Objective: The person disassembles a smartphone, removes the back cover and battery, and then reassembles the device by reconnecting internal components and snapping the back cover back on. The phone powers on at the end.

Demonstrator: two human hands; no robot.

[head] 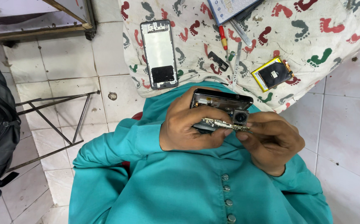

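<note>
Centrally, over teal-shirted lap: left hand point(188, 124) grips one dark phone body point(221, 101), glossy, rectangular, long axis running left-right. Right hand point(271, 139) pinches one thin metallic circuit board point(221, 123) with square camera module point(240, 117), strip lying left-right against phone. On footprint-print cloth point(313, 33): one phone frame point(159, 54) near left edge, one red-handled screwdriver point(223, 38), one yellow-edged black battery point(272, 74) by lower edge.

The single head camera looks steeply down from close above, over the person's chest, facing the patterned cloth point(313, 37) on the tiled floor point(63, 62) ahead.
</note>
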